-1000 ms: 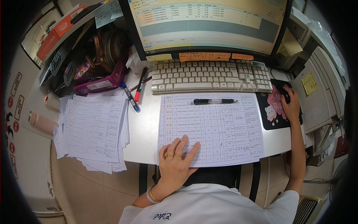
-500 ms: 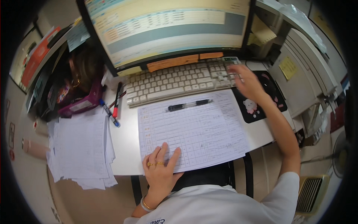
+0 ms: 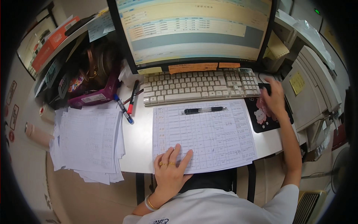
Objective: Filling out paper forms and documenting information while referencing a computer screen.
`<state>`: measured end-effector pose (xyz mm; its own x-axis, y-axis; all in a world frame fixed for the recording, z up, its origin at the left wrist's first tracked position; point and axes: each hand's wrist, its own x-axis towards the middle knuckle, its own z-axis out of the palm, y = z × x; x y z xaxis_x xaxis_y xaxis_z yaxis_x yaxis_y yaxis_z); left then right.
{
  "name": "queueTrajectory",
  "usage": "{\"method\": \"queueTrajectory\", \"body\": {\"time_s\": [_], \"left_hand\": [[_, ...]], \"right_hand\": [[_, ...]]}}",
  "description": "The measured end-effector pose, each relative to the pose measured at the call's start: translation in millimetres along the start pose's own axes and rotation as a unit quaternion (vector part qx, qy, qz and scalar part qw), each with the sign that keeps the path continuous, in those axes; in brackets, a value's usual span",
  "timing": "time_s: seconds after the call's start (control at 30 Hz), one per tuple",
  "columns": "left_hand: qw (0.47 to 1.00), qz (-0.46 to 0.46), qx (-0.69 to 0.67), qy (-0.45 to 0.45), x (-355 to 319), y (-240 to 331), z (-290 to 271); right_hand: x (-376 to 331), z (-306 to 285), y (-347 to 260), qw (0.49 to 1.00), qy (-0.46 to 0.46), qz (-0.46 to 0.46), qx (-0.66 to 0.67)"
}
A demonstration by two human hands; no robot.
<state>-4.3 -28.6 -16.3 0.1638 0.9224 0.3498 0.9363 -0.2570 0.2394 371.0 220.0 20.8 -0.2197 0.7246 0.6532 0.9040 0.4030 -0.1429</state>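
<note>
My left hand (image 3: 172, 168), wearing gold rings, lies flat with fingers spread on the lower left of a printed table sheet (image 3: 209, 134). A black pen with a clear barrel (image 3: 205, 110) rests across the top of that sheet, touched by neither hand. At the right, my right hand (image 3: 275, 98) is curled over a computer mouse on a black mouse pad (image 3: 264, 125) with a pink and white bear; the hand covers most of the mouse. Just left of it is a beige keyboard (image 3: 194, 87).
A monitor (image 3: 197, 37) stands behind the keyboard, orange notes along its lower edge. On the left are a stack of papers (image 3: 89, 142), a red marker (image 3: 132, 99), a blue marker (image 3: 123, 108) and a purple box (image 3: 93, 98). A pale cabinet-like machine (image 3: 309, 82) borders the right side.
My right hand has left the keyboard's number keys and moved right, onto the mouse. The left hand stays on the sheet. The whole view has shifted slightly.
</note>
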Motion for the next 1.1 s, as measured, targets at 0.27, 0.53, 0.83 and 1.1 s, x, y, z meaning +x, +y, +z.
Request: {"method": "queueTrajectory", "body": {"time_s": [0.27,0.53,0.83,1.1], "left_hand": [[1.0,0.003,-0.008,0.002,1,-1,0],[1.0,-0.005,0.003,-0.005,0,1,0],[1.0,-0.003,0.003,-0.001,-1,1,1],[1.0,-0.008,-0.003,-0.014,0,2,-2]], "right_hand": [[-50,-18,44,0.993,-0.052,0.098,-0.043],[-51,-13,50,0.995,-0.032,0.092,-0.017],[-53,-13,50,0.995,-0.038,0.094,-0.02],[-55,-9,53,0.995,-0.045,0.084,-0.033]]}}
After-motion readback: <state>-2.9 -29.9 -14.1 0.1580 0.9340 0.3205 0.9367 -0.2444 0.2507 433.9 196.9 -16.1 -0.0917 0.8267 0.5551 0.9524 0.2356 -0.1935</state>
